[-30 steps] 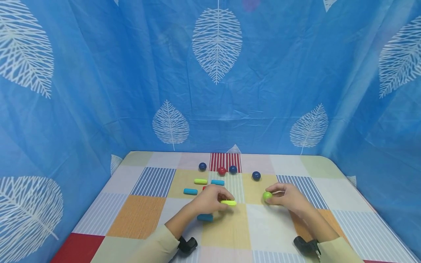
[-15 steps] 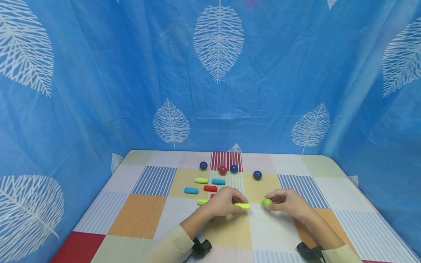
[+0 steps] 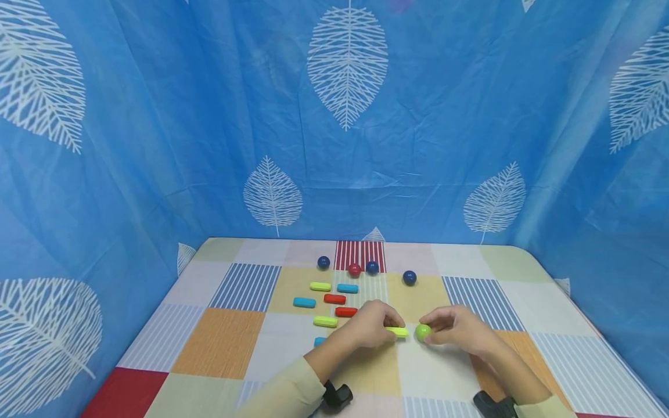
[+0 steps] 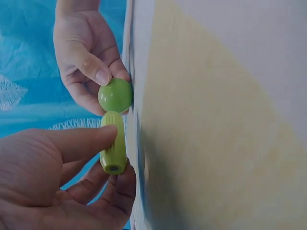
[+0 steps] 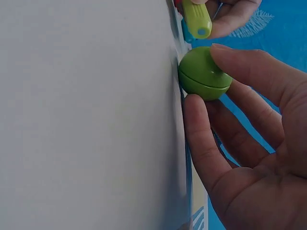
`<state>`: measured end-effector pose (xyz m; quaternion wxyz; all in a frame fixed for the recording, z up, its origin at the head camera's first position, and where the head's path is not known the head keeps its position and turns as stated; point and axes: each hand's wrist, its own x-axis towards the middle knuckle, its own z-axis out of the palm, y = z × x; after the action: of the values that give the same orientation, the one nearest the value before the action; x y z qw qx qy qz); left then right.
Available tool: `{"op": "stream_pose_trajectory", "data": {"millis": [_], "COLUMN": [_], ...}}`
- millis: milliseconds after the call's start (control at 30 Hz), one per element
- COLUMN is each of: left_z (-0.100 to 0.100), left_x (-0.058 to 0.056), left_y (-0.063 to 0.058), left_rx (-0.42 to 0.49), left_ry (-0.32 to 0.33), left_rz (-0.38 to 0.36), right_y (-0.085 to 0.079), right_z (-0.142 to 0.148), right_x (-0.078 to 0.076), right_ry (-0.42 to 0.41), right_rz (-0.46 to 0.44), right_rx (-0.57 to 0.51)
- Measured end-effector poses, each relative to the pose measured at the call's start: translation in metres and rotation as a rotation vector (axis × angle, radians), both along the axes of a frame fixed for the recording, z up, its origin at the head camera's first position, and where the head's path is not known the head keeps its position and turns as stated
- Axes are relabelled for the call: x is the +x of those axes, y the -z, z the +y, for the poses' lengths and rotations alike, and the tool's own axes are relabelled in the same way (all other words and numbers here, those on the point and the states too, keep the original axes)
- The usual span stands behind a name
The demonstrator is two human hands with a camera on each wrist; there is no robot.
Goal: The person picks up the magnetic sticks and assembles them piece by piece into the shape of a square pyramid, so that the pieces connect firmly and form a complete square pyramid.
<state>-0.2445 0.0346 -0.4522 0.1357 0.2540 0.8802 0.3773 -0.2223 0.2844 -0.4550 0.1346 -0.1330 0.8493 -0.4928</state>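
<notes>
My left hand [image 3: 372, 326] pinches a short yellow-green toy building rod [image 3: 398, 332] between thumb and fingers. In the left wrist view the rod's near end has a small dark round inset [image 4: 114, 168]. Opposite it, my right hand [image 3: 461, 332] holds a glossy green ball [image 3: 423, 332] by thumb and fingertips; a seam circles the ball in the right wrist view. The rod's far end points at the ball, and the two stand close together low over the table. In the left wrist view the rod's tip overlaps the ball's edge.
Several loose rods lie left of my hands, among them a red rod [image 3: 334, 299], a blue rod [image 3: 304, 302] and a yellow-green rod [image 3: 325, 321]. Farther back sit a red ball [image 3: 354, 269] and dark blue balls [image 3: 410, 278]. A blue leaf-patterned curtain [image 3: 418, 116] encloses the patchwork-covered table [image 3: 219, 342].
My left hand has carried the rod rightward and slightly nearer me, uncovering red and yellow-green rods. My right hand has brought the green ball slightly nearer me. The gap between them has narrowed.
</notes>
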Motion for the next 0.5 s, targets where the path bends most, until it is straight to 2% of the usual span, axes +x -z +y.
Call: {"op": "stream_pose_trajectory", "data": {"millis": [200,500], "left_z": [0.0057,0.0113], "left_x": [0.0026,0.0040], "left_y": [-0.0027,-0.0030], "left_rx": [-0.003,0.007], "left_ry": [0.002,0.035], "left_rz": [0.018,0.026], "right_y": [-0.0027,-0.0005], "right_z": [0.0000,-0.0003], "right_x": [0.0036,0.0041], "right_ry": [-0.020,-0.039], "right_rz": [-0.021,-0.002], "right_rx": [-0.010,-0.019]}}
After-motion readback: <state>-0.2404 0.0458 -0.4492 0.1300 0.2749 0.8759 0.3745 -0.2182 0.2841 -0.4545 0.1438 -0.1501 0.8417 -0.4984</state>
